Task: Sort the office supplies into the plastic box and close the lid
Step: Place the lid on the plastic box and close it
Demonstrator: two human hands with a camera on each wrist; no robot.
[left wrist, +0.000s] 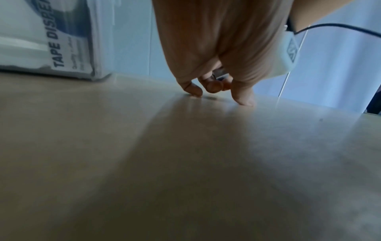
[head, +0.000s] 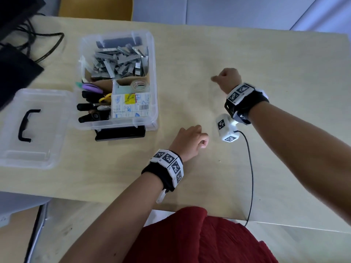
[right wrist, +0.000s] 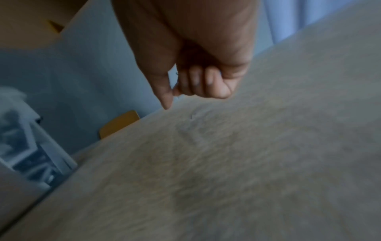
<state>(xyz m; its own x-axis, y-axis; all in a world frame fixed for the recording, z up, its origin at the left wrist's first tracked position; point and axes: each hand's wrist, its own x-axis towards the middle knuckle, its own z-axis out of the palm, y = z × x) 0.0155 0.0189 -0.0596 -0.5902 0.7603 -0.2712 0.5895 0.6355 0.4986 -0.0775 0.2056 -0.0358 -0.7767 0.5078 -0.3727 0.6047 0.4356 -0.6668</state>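
Note:
The clear plastic box (head: 154, 73) stands open at the left, holding staple strips (head: 119, 61), pens, scissors, tape and a tape dispenser carton (head: 131, 105). Its lid (head: 47, 103) lies flat to the left. My left hand (head: 193, 137) is right of the box with its fingers curled. In the left wrist view, the left hand (left wrist: 219, 97) has thumb and fingertip touching the table, with a small metal staple piece (left wrist: 219, 75) tucked in the fingers. Farther back, my right hand (head: 226, 76) is curled with its thumb (right wrist: 167, 97) pointing at the table. A loose staple (right wrist: 192, 116) lies just beneath.
A black stapler-like object (head: 120, 132) lies against the box's near wall. A white tagged device (head: 227, 128) with a black cable lies between my hands. Black cables and a dark bag (head: 17, 69) sit at the far left. The table's near edge (head: 95, 200) is close to my body.

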